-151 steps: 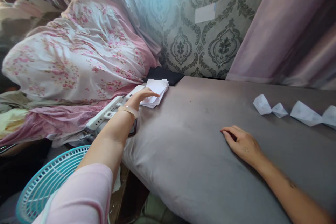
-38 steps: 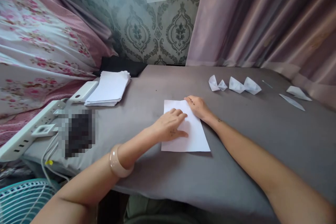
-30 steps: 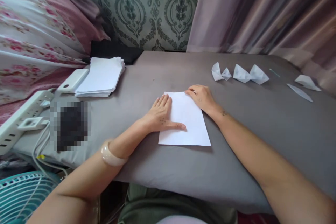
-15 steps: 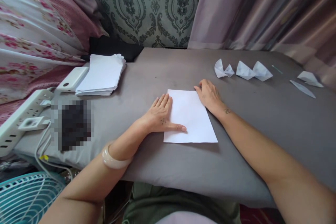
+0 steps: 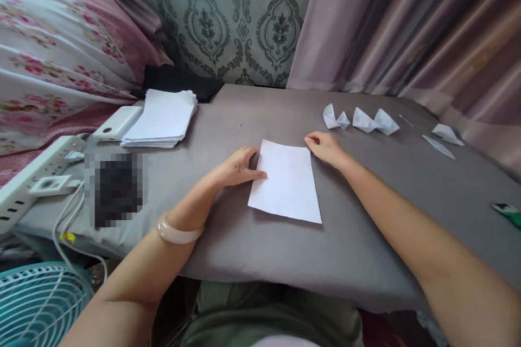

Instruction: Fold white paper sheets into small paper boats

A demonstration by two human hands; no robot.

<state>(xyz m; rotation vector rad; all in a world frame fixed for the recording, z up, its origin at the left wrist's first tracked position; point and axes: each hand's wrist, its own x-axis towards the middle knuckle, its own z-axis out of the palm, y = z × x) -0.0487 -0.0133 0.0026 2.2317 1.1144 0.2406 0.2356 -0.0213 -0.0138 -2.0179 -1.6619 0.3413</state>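
Note:
A white sheet of paper (image 5: 285,184) sits in front of me on the grey cloth-covered surface, slightly bowed with its near edge a bit raised. My left hand (image 5: 239,167) grips its left edge, the thumb lying on top and the fingers partly hidden at the side. At the far right corner, my right hand (image 5: 325,147) pinches the paper between thumb and fingertips. Beyond the right hand stand folded white paper shapes: one pair (image 5: 336,118) and a larger pair (image 5: 375,121).
A stack of white paper (image 5: 160,116) lies at the back left beside a white box (image 5: 118,122). Power strip (image 5: 38,179), cables and a blurred dark item (image 5: 118,190) are on the left. More folded paper (image 5: 448,134) lies far right. A teal fan (image 5: 44,303) stands lower left.
My left hand has gone from lying flat on the paper to gripping its left edge. My right fingers have closed on the far right corner. The sheet has turned slightly, and the view has shifted.

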